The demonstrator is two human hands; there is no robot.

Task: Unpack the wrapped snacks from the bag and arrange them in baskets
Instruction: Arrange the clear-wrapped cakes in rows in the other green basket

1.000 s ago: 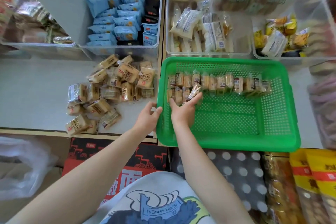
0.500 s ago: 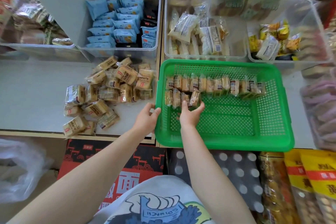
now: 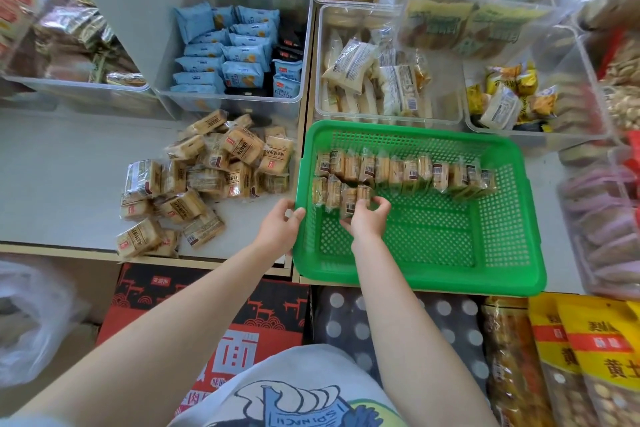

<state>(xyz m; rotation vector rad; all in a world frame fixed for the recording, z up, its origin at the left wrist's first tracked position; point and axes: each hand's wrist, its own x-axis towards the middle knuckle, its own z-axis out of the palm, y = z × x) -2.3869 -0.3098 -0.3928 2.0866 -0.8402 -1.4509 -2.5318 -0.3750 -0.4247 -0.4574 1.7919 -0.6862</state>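
1. Now the right hand (image 3: 367, 218) is reaching inside the green basket (image 3: 512, 274), its fingers curling round the end packet of the short front row of snacks (image 3: 341, 192).
2. Thumb and fingers are pinching that packet (image 3: 360, 198) at its lower edge, and it is standing on edge against its neighbours.
3. Just beyond the right hand's fingertips, a longer back row of snacks (image 3: 405, 170) is running across the basket, packets standing side by side.
4. Meanwhile the left hand (image 3: 278, 227) is gripping the basket's near-left rim, fingers hooking over the edge, thumb on the outside.
5. Off to the left of the left hand, a loose pile of wrapped snacks (image 3: 207, 177) is lying on the grey surface (image 3: 62, 163).
6. Beyond both hands, clear bins are sitting in a row: one with blue packets (image 3: 225, 55), another with pale packets (image 3: 377, 80).
7. Down by the left forearm, a crumpled clear plastic bag (image 3: 31, 326) is sitting below the surface's edge.
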